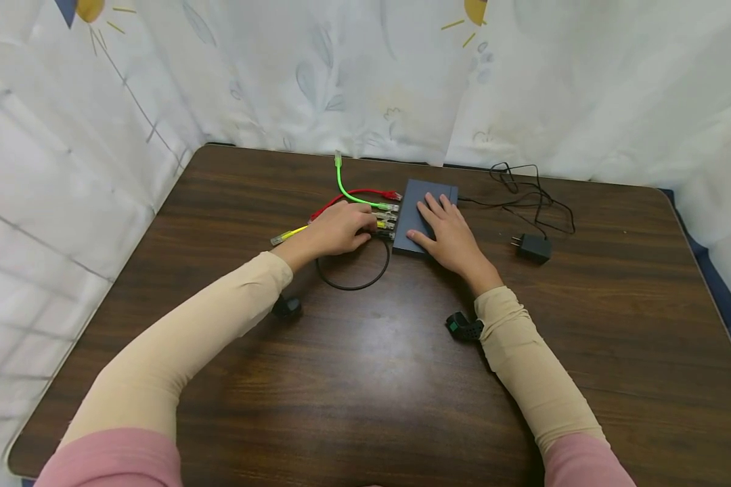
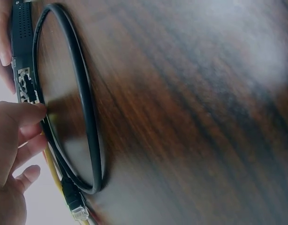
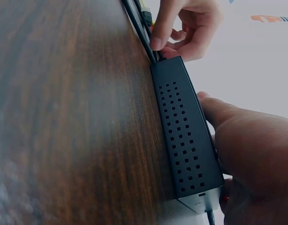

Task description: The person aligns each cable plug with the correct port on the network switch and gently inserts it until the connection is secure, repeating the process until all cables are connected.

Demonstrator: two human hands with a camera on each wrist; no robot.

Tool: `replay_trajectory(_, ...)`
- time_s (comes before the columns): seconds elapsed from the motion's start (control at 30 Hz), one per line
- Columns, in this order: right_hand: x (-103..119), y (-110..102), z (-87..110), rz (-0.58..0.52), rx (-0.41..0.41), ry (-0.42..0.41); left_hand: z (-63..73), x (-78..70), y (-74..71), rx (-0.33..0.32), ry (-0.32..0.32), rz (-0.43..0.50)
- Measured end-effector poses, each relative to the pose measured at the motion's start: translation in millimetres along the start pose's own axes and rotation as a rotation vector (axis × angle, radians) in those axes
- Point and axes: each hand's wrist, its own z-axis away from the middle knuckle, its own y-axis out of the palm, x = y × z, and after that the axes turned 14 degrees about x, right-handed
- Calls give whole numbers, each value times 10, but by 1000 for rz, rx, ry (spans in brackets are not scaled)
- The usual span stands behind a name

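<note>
A dark blue network switch (image 1: 409, 218) lies on the table with several cable plugs in a row at its left side. My left hand (image 1: 342, 228) is at those ports, pinching the black network cable (image 2: 83, 93) by its plug end between thumb and fingers. That cable loops down onto the table, its other plug (image 2: 71, 192) lying loose. My right hand (image 1: 447, 235) rests spread on the switch's top. In the right wrist view, the perforated side (image 3: 181, 136) of the switch faces the camera. The left fingers partly hide the plugs.
Green (image 1: 344, 186), red (image 1: 356, 191) and yellow (image 1: 292, 233) network cables extend left of the switch. A thin power cord (image 1: 539, 196) runs right to a black adapter (image 1: 533, 249). A white patterned curtain (image 1: 341, 81) hangs along the table's far edge.
</note>
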Motion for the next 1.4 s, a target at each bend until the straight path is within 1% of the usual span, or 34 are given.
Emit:
replay_trajectory(0.43, -12, 17, -1, -7, -10, -3, -32, 0, 1, -25, 34, -37)
replay_trajectory(0.63, -17, 27, -15, 0, -7, -2, -57, -7, 12, -24, 46, -57)
replay_trajectory(0.93, -6, 26, -25, 13, -14, -2, -83, -27, 8, -23, 35, -75)
replay_trajectory(1.27, 14, 16, -26, 36, -16, -3, -94, -41, -22, -34, 53, -88)
replay_trajectory(1.4, 9, 15, -19, 30, -21, -4, -105, -45, -25, -26, 47, -74)
